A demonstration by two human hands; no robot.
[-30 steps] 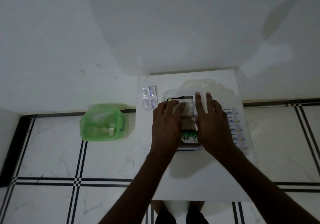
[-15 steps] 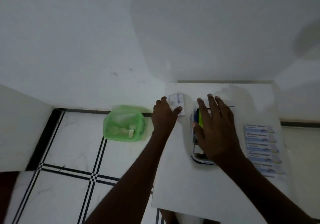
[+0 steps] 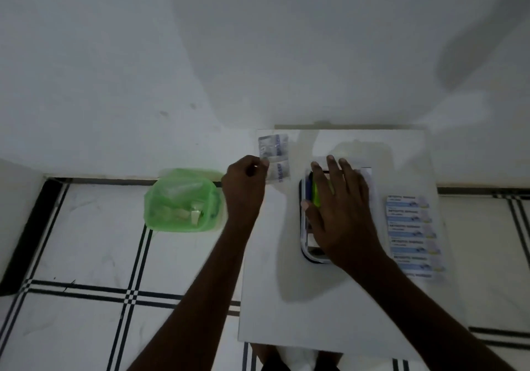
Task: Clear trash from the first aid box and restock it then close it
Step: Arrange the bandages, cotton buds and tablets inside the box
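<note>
— Seen from the head camera: where did the first aid box [image 3: 308, 244] sit?

— Sat on the white table [image 3: 286, 313], right of its middle, long axis running away from the body toward the wall [image 3: 200, 55]. Lay open, with a bright green item [image 3: 317, 195] and a dark blue one [image 3: 306, 191] showing along its left side, both lined up lengthwise with the box.

— And the right hand [image 3: 341, 215]?

— Rested flat over the box, palm down, fingers spread apart and pointing to the far end, thumb out toward the left rim. Covered most of the contents, so couldn't tell what lay beneath.

— The left hand [image 3: 243, 187]?

— Reached to the far-left corner of the table, fingers curled together, fingertips pinched on the near-left edge of the blister packs [image 3: 274, 155]. Couldn't tell whether lifted or merely touched. Two silvery packs, one just behind the other, long side running away from the body, slightly blurred.

— Anything to the right of the box?

— A strip of blue-and-white sachets [image 3: 413, 233], laid along the table's right edge, parallel with the box and just beside it, print too small to read.

— And on the floor?

— A bin lined with a green bag [image 3: 180, 198], left of the table on the tiled floor [image 3: 86, 256], against the wall, holding pale scraps [image 3: 195, 214].
</note>
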